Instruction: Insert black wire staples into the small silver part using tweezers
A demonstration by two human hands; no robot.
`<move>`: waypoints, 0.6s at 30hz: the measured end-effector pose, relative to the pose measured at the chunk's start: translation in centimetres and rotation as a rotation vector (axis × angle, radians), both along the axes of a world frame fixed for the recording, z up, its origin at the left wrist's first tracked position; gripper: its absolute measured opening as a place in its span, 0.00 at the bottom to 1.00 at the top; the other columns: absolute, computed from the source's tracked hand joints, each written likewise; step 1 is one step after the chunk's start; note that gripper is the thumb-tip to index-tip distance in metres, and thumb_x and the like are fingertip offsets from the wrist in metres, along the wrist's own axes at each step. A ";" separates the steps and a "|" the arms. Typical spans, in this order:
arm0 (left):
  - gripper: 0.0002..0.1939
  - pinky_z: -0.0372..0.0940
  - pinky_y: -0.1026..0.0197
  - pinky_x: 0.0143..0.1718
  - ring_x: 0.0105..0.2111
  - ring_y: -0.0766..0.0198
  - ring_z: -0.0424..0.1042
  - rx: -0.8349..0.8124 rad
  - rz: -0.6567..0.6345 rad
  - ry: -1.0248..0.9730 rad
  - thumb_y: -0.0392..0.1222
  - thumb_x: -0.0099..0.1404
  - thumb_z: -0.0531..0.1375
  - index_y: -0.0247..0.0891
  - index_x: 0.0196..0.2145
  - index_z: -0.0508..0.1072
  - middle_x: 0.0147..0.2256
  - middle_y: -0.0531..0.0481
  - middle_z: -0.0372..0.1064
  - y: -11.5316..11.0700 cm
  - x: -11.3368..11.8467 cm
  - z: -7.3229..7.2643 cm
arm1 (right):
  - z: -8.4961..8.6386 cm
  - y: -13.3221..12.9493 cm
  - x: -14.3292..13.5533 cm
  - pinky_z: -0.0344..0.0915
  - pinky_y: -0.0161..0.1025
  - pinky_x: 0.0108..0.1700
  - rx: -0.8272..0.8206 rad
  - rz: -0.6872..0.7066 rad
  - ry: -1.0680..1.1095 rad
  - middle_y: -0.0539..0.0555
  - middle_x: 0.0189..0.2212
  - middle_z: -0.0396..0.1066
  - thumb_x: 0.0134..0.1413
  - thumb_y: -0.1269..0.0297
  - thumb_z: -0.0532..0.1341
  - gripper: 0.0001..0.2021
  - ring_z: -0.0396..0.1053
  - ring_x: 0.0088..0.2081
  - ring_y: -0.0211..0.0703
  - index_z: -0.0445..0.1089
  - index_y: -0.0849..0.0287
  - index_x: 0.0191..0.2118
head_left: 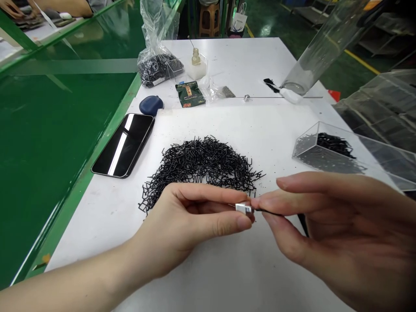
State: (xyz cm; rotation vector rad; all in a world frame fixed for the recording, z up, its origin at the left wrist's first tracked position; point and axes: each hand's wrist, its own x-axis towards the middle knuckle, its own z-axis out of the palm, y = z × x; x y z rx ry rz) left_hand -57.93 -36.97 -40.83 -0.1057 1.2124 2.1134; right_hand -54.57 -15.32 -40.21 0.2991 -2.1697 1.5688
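Note:
My left hand (198, 216) pinches a small silvery metal block (243, 208) between thumb and fingers. From the right, my right hand (325, 221) closes thumb and fingertips on a thin black strip (269, 212). The strip's left end meets the metal block; whether it sits inside cannot be made out. Just beyond my hands, a curved pile of short bent black pins (204, 158) is spread on the white table (97, 234).
A phone (125, 145) and a dark blue case (151, 104) lie left. Behind are a plastic bag of black pieces (157, 67), a green packet (190, 94) and a small bottle (195, 57). A clear box (305, 154) and tall clear cylinder (312, 56) stand right. Someone's hand (13, 8) shows top left.

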 end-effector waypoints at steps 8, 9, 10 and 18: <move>0.11 0.84 0.74 0.46 0.38 0.67 0.92 -0.014 0.029 -0.012 0.36 0.59 0.87 0.46 0.36 0.93 0.36 0.55 0.92 0.1 -0.1 0.2 | 0.5 0.4 -0.7 0.80 0.16 0.52 0.152 0.050 0.047 0.34 0.39 0.91 0.57 0.80 0.73 0.19 0.89 0.35 0.29 0.82 0.46 0.46; 0.11 0.84 0.74 0.46 0.37 0.67 0.92 -0.016 0.028 -0.015 0.36 0.58 0.87 0.46 0.36 0.93 0.36 0.55 0.92 0.0 -0.1 0.2 | 0.4 0.5 -0.7 0.80 0.15 0.51 0.159 0.059 0.050 0.34 0.39 0.91 0.58 0.80 0.73 0.18 0.89 0.35 0.28 0.81 0.47 0.46; 0.12 0.84 0.74 0.45 0.37 0.67 0.92 -0.017 0.022 -0.018 0.36 0.58 0.87 0.46 0.36 0.93 0.36 0.55 0.92 0.0 -0.1 0.1 | 0.4 0.5 -0.6 0.80 0.15 0.51 0.158 0.068 0.050 0.34 0.39 0.91 0.58 0.80 0.73 0.18 0.89 0.35 0.28 0.81 0.47 0.47; 0.12 0.85 0.73 0.46 0.38 0.65 0.93 -0.028 0.002 -0.013 0.35 0.60 0.87 0.46 0.38 0.94 0.37 0.55 0.92 -0.2 0.1 0.1 | 0.3 0.6 -0.4 0.80 0.16 0.53 0.156 0.082 0.038 0.35 0.40 0.91 0.59 0.80 0.72 0.18 0.89 0.35 0.27 0.80 0.47 0.48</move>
